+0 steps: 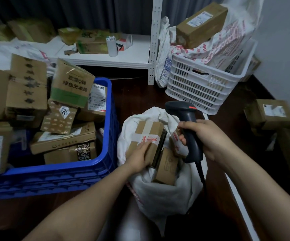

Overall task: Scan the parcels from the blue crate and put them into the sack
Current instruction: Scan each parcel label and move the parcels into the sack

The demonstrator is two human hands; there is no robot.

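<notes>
1. Hemmed in at left of the frame by a blue crate [104, 164] heaped with brown parcels [62, 140].
2. Backed at upper right by a white slatted basket [198, 91] stuffed with printed bags, a long brown box [201, 23] perched on top.
3. Along the top, a white shelf [106, 58] with more boxes and a cup [112, 46]; at right edge, cartons [271, 113] on the dark floor [137, 98].
4. Low centre: white sack [166, 193], mouth open, several parcels inside.
5. Left hand [139, 157]: fingers [146, 145] straight and together, laid flat on the taped parcel [147, 131] in the sack's mouth; thumb unclear, perhaps at the near edge.
6. Right hand [210, 138]: fingers wrapped tight round the black scanner [187, 117], above the sack's right rim, cable [200, 173] trailing down.
</notes>
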